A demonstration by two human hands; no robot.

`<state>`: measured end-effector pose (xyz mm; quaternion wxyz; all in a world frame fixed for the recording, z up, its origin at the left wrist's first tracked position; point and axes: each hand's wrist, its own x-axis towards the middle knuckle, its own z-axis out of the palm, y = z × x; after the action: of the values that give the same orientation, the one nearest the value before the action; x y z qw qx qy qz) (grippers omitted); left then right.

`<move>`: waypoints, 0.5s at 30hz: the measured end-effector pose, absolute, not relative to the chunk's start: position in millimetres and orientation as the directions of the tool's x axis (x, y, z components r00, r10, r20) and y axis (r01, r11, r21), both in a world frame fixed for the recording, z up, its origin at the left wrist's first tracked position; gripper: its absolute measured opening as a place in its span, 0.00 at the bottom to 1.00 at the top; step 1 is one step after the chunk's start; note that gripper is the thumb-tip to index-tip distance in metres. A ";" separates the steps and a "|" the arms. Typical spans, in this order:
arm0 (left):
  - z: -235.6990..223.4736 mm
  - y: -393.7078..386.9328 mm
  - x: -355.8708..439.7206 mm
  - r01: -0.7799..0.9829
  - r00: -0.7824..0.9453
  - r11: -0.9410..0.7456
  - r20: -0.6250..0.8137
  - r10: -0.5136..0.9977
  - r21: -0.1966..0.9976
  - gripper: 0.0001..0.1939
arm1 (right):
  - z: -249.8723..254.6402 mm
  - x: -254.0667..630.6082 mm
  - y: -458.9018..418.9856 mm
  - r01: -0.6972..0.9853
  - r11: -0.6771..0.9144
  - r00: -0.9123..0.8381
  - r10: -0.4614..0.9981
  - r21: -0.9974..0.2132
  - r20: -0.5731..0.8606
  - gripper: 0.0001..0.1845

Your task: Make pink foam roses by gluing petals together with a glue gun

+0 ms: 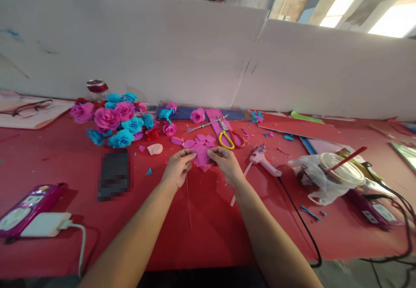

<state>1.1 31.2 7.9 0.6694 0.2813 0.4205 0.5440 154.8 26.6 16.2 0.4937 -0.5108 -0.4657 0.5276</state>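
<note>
Between my hands is a pink crepe paper petal (202, 154). My left hand (178, 166) pinches its left edge, and a thin wire (187, 197) runs down through the same fingers. On the other side my right hand (225, 161) grips the petal's right edge between thumb and fingers. Just beyond lie several loose pink petals (200, 140). Scissors (226, 133) with yellow and red handles rest on a pink paper strip (212, 117) behind them. To the right of my right hand is a pink glue gun (263, 160) with a glue stick in it.
Finished pink, blue and red paper flowers (121, 123) are heaped at back left, beside a dark blurred rectangle (114, 174). A purple power strip (29, 208) with a white charger (47, 224) sits at left. A bagged plastic cup (341, 169) and cables stand right. A white partition (146, 54) borders the red table.
</note>
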 end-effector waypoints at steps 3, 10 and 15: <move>8.6 32.1 0.7 -0.470 0.019 0.249 -0.272 0.962 0.847 0.12 | 18.0 165.8 30.4 -0.003 -0.044 0.062 0.997 -0.999 -0.044 0.15; 4.8 33.8 -1.2 -0.320 -0.076 0.296 -0.336 0.939 0.900 0.07 | 3.3 201.6 44.7 0.491 -0.021 0.289 0.947 -0.871 0.140 0.07; -1.6 41.4 -8.4 -0.296 -0.237 0.226 -0.300 0.924 0.928 0.11 | -11.8 196.5 45.7 0.798 0.000 0.185 0.952 -0.603 0.245 0.04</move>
<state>-8.4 41.4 -1.6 0.5497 0.2816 0.5573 0.5549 196.5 45.7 -11.8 0.3263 -0.6972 -0.6273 0.1176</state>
